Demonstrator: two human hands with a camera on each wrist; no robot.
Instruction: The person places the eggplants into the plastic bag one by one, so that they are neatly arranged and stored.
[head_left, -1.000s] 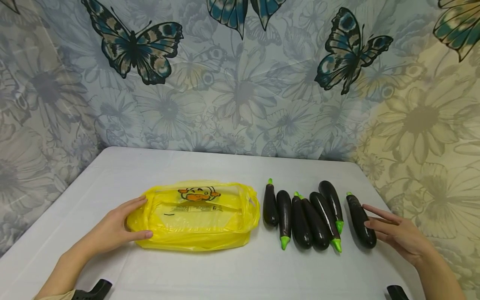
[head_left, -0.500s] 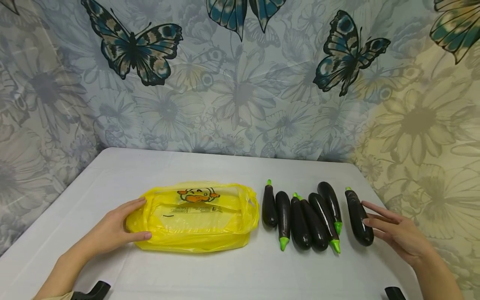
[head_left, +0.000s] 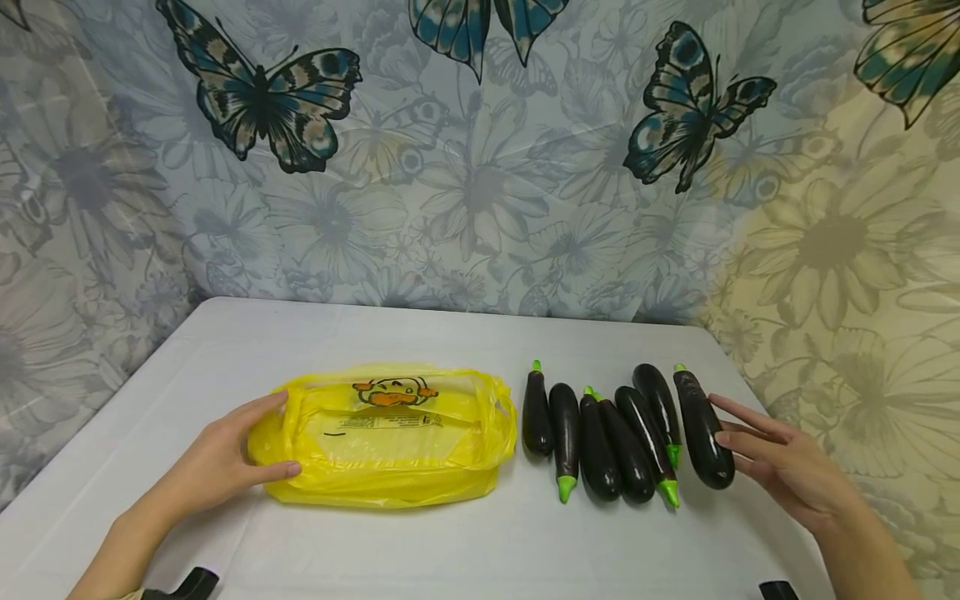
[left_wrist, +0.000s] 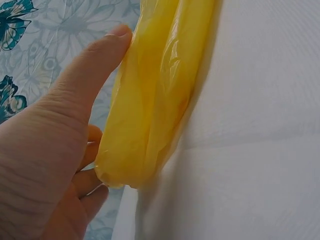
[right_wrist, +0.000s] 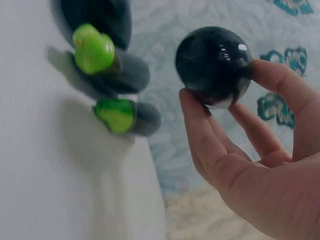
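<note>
A yellow plastic bag (head_left: 390, 442) with a cartoon duck face lies flat on the table. My left hand (head_left: 221, 454) grips its left end, the thumb on the near side and the fingers round the far side. In the left wrist view the thumb lies along the edge of the yellow bag (left_wrist: 155, 95), the fingertips partly hidden behind it. On the right, my right hand (head_left: 795, 467) holds a dark eggplant (head_left: 703, 429) between thumb and fingers. The right wrist view shows this eggplant (right_wrist: 214, 65) end-on, held above the white tabletop.
Several more dark eggplants (head_left: 600, 450) with green stems lie side by side between the bag and the held one. A white cloth covers the table (head_left: 450, 550). Behind it hangs a flowered backdrop (head_left: 480, 192) with butterflies.
My right hand has carried the eggplant leftward, closer to the row of other eggplants. The left hand keeps its place at the bag, and the whole view has shifted slightly.
</note>
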